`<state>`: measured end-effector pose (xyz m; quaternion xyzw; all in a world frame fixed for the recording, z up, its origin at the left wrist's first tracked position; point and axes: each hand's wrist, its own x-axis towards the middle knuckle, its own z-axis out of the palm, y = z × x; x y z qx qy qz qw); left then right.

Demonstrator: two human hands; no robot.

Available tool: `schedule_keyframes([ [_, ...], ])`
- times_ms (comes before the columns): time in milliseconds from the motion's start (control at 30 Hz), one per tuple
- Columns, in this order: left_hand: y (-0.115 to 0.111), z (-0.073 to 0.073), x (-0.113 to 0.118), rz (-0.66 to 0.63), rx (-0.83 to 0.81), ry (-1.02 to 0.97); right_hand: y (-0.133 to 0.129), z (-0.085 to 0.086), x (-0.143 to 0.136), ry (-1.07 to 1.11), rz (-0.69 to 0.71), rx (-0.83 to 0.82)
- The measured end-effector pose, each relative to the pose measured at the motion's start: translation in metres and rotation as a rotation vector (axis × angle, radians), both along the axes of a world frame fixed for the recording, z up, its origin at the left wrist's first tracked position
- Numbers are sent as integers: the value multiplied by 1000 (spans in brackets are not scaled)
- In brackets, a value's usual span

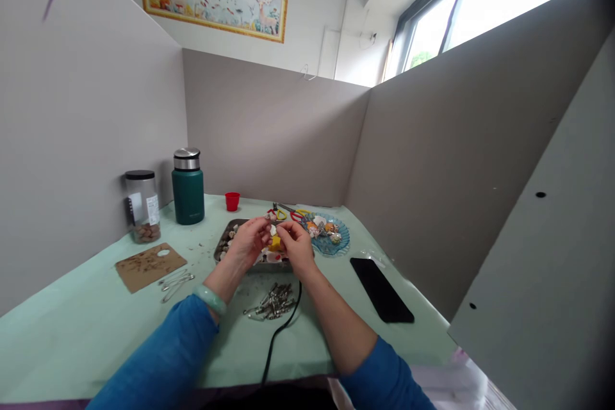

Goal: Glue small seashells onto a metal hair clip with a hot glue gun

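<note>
Currently we list our left hand (250,242) and right hand (296,246), both curled, close together above the metal tray (269,266); what they grasp, we cannot tell. Metal pieces (275,301): one heap, worktop (96,333), near side of tray.

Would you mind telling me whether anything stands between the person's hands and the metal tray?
Nothing visible does: the left hand and right hand appear over the metal tray, with no other object seen blocking them. The black cable lies on the near side of the table, out of the way.
</note>
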<state>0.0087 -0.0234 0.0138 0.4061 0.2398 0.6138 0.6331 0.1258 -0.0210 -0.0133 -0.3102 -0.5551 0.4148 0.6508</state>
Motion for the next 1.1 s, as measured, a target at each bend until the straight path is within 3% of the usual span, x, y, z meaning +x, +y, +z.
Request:
schedule_keyframes([
  [200,0,1,2,133,94,120,7,-6,2,-61,-123,61],
  [400,8,-2,-5,385,216,400,14,-12,7,-110,-291,88],
  [600,3,0,-13,689,598,787,14,-11,9,-92,-345,87],
  [767,4,-1,-16,758,734,1058,11,-8,9,-74,-335,91],
  [1100,9,-5,-17,786,772,1137,13,-9,9,-83,-333,87],
])
